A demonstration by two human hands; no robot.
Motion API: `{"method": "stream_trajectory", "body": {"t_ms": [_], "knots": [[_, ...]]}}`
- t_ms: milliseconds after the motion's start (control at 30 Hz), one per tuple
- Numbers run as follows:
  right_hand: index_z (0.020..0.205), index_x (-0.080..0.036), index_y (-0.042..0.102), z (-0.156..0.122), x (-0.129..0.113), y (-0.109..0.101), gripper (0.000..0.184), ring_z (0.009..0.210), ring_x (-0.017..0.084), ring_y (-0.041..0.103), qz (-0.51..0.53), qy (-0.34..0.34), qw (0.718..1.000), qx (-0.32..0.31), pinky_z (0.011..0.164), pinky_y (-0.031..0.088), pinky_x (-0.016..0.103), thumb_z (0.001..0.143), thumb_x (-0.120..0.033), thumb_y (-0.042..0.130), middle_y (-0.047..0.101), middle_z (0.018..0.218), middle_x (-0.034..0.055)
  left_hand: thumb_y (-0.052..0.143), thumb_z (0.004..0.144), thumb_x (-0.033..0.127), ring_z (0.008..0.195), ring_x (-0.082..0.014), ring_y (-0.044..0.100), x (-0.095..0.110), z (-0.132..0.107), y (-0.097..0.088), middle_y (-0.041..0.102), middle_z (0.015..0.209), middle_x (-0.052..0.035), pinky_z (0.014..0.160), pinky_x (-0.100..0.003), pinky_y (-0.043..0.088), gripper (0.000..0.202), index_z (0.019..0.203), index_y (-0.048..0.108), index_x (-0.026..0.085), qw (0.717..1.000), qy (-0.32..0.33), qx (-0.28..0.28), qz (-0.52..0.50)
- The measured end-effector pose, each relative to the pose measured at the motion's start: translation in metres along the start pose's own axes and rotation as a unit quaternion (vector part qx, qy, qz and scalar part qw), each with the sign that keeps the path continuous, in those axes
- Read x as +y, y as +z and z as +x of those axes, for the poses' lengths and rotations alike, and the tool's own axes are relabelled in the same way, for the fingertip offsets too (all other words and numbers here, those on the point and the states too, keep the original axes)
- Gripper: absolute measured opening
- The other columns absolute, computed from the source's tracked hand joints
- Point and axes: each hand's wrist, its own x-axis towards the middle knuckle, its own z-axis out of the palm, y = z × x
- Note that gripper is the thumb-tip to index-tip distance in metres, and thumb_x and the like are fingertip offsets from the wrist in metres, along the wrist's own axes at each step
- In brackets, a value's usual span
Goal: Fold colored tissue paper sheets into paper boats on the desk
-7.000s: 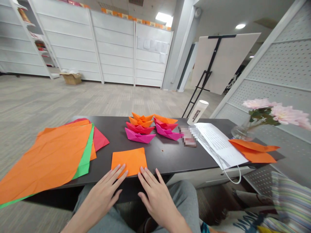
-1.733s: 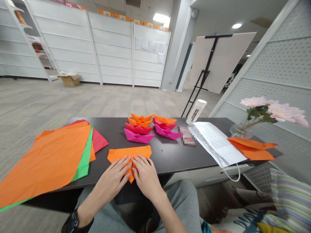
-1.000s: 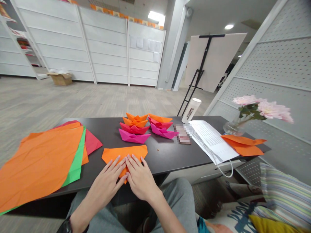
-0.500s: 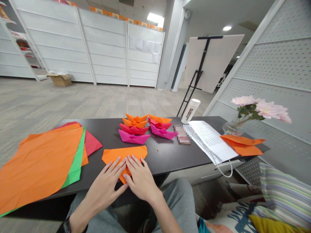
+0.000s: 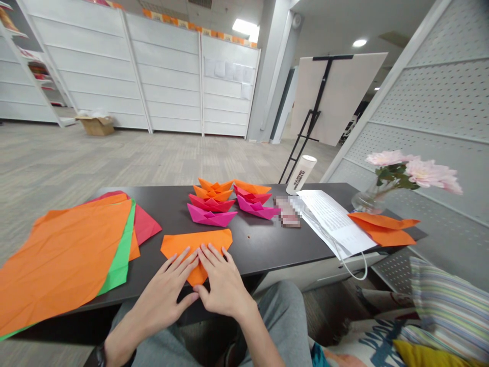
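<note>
A folded orange sheet of paper (image 5: 196, 238) lies on the dark table near its front edge. My left hand (image 5: 170, 283) rests on its left part, fingers stretched out flat. On the right part lies my right hand (image 5: 219, 278), also flat, its fingertips close to those of the left. The paper's lower tip shows between the two hands, near my thumbs. Just beyond the paper stand two rows of folded paper boats: orange boats (image 5: 214, 192) at the back, red ones (image 5: 212, 205) between, and magenta ones (image 5: 212, 218) in front.
Orange sheets (image 5: 76, 244) with green and red ones beneath overhang the table's left end. At right are a white bottle (image 5: 301, 174), a blurred flat item (image 5: 287, 211), printed pages (image 5: 332, 219) with a cable, folded orange paper (image 5: 384, 229) and a vase of flowers (image 5: 369, 201).
My thumbs have shifted slightly at the paper's lower tip, which looks a little blunter now. Both hands otherwise stay flat on the sheet.
</note>
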Motion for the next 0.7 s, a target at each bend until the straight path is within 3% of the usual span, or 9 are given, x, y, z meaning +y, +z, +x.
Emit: {"method": "stream_trajectory", "body": {"t_ms": [167, 333, 433, 567, 700], "knots": [[0.153, -0.014, 0.028, -0.001, 0.004, 0.001, 0.086, 0.149, 0.025, 0.018, -0.017, -0.023, 0.999, -0.016, 0.122, 0.009, 0.046, 0.077, -0.038, 0.061, 0.024, 0.161, 0.0091, 0.053, 0.091, 0.053, 0.136, -0.0291, 0.045, 0.001, 0.001, -0.003, 0.048, 0.15, -0.0105, 0.111, -0.042, 0.036, 0.07, 0.149, 0.038, 0.017, 1.0, -0.003, -0.007, 0.007], [0.153, -0.014, 0.029, 0.002, 0.004, -0.002, 0.07, 0.15, 0.02, 0.017, -0.015, -0.018, 0.999, -0.039, 0.123, 0.008, 0.042, 0.087, -0.029, 0.049, 0.025, 0.161, 0.0077, 0.044, 0.099, 0.036, 0.134, -0.0251, 0.048, 0.007, 0.007, -0.001, 0.055, 0.144, -0.0068, 0.109, -0.042, 0.037, 0.046, 0.14, 0.05, 0.019, 0.999, -0.031, -0.018, 0.027], [0.152, -0.017, 0.033, 0.004, 0.004, -0.003, 0.058, 0.148, 0.019, 0.021, -0.003, -0.006, 0.999, -0.042, 0.122, 0.012, 0.042, 0.095, -0.027, 0.04, 0.029, 0.16, 0.006, 0.045, 0.097, 0.033, 0.132, -0.0256, 0.05, 0.011, 0.012, 0.0, 0.06, 0.139, -0.0084, 0.108, -0.042, 0.038, 0.041, 0.134, 0.056, 0.017, 0.998, -0.06, -0.014, 0.011], [0.142, -0.023, 0.047, 0.016, 0.015, -0.007, 0.043, 0.139, 0.018, 0.04, 0.022, -0.016, 1.0, 0.005, 0.115, 0.03, 0.04, 0.1, -0.025, 0.035, 0.048, 0.149, 0.0049, 0.051, 0.094, 0.036, 0.127, -0.0263, 0.053, 0.01, 0.017, -0.002, 0.062, 0.135, -0.0105, 0.106, -0.042, 0.04, 0.043, 0.132, 0.057, 0.016, 0.996, -0.081, -0.005, -0.021], [0.128, -0.018, 0.059, 0.036, 0.04, -0.01, 0.041, 0.125, 0.02, 0.051, 0.007, 0.007, 0.993, 0.119, 0.105, 0.041, 0.038, 0.091, -0.008, 0.042, 0.059, 0.134, 0.0097, 0.051, 0.095, 0.037, 0.129, -0.0252, 0.051, 0.005, 0.018, -0.003, 0.058, 0.141, -0.0068, 0.106, -0.041, 0.039, 0.046, 0.137, 0.052, 0.021, 0.998, -0.064, -0.007, -0.021]]}}
